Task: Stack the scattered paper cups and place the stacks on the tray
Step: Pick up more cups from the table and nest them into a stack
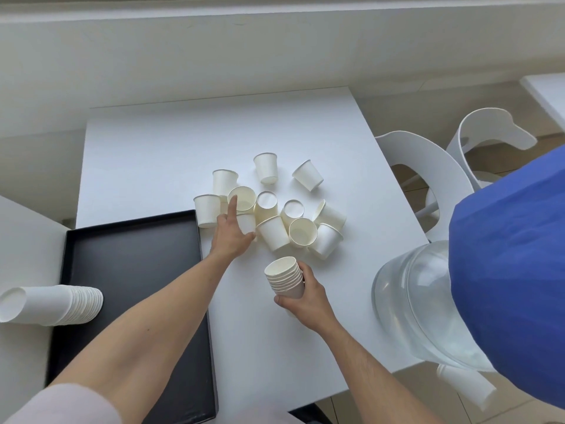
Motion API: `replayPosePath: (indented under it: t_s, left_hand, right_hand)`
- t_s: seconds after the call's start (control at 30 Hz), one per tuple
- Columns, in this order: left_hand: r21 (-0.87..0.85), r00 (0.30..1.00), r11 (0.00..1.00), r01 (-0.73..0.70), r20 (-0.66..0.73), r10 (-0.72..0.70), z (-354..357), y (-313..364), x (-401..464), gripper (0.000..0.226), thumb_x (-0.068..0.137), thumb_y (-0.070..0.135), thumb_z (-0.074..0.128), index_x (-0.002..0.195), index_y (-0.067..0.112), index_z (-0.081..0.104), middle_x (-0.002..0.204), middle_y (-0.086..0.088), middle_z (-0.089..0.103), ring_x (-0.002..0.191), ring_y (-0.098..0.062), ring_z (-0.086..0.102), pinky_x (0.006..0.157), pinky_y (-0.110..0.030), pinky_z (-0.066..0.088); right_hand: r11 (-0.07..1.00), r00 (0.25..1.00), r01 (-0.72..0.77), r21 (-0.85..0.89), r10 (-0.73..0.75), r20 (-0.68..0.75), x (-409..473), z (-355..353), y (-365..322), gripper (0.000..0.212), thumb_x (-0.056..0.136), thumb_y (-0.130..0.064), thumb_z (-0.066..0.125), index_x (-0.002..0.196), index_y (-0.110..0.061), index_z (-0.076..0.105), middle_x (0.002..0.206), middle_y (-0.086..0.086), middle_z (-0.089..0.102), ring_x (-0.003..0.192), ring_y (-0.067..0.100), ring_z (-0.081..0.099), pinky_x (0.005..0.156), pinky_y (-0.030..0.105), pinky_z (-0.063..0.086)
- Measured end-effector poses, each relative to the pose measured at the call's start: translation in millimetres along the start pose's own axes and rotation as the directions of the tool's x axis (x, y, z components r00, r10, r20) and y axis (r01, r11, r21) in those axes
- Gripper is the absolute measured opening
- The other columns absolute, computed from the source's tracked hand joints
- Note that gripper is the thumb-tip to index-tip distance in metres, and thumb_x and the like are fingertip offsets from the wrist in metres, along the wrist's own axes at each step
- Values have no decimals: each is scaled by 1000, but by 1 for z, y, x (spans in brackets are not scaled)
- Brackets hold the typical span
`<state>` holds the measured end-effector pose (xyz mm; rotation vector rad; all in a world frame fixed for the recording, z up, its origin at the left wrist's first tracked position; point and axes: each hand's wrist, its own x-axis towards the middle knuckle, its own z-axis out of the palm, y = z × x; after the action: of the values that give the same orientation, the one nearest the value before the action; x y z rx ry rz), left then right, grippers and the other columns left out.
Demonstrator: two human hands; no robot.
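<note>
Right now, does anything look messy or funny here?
Yes. The loose paper cups on the table are jumbled, several tipped on their sides. A finished stack lies on its side, hanging over the tray's left edge.

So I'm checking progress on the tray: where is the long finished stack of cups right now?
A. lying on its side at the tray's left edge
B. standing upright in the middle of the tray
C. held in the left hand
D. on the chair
A: the long stack lies on its side across the left rim of the black tray, while the right hand holds a shorter stack.
</note>
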<state>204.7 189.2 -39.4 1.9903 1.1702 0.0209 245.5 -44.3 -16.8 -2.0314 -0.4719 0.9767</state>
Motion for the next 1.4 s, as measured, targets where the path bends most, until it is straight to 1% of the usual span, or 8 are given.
replayPosePath:
  t_s: [0.3,0.43,0.6,0.83,1.13,1.2,1.33,1.4]
  left_hand:
    - [-53,995,995,84,-42,-87,9,-21,-40,90,76,33,74,147,39,17,136,-5,32,105,-31,53,80,-34,42]
    - [-87,991,991,103,-78,-109,15,-31,-61,52,76,38,76,115,19,47,119,-1,36,100,-28,55,84,-35,46]
    - [-174,984,985,-5,-176,-26,7,-29,-75,33,81,31,73,77,11,47,84,0,48,75,-22,48,62,-32,39]
    - [-311,967,935,-168,132,218,1,-22,-91,41,84,36,73,64,19,43,55,14,40,50,-5,33,47,-17,28]
    - [29,866,964,-265,447,224,12,-8,-95,51,91,71,31,91,24,51,96,6,51,83,-14,53,73,-33,40]
    - [51,890,954,-294,377,254,11,-6,-93,55,85,78,26,99,31,50,104,10,48,89,-13,54,76,-32,40]
    - [-43,972,973,-226,-75,223,12,1,-79,36,91,58,50,104,25,56,108,9,54,94,-15,58,77,-33,43]
    - [29,979,985,-173,-102,175,14,3,-65,42,93,46,57,126,20,51,129,3,49,107,-23,57,82,-36,43]
  right_hand:
    - [1000,1000,-24,-7,24,2,-1,1,1,78,71,-23,84,136,-34,43,119,-10,63,107,14,61,89,40,55]
    - [999,999,-32,-29,33,11,-2,3,4,78,70,-23,83,137,-33,44,120,-10,62,109,15,60,93,39,53]
    - [995,999,-33,-91,35,20,-4,4,7,77,69,-22,82,135,-32,45,120,-9,61,109,16,59,93,39,52]
    - [988,1000,-11,-151,15,24,-5,9,5,70,65,-27,78,126,-39,46,112,-13,60,101,14,59,85,41,53]
    - [997,999,10,-79,-7,34,0,14,0,65,65,-24,79,121,-37,49,106,-13,65,98,14,62,84,43,55]
    - [999,1000,-4,-50,6,30,1,12,2,69,65,-24,80,125,-38,49,108,-13,65,99,14,63,84,43,56]
    - [999,1000,-17,-27,17,-6,1,8,6,74,65,-24,81,129,-37,47,111,-13,64,101,13,62,85,37,55]
    - [999,1000,-27,-26,27,-14,0,4,10,74,65,-23,81,129,-36,47,112,-13,64,101,13,62,85,34,55]
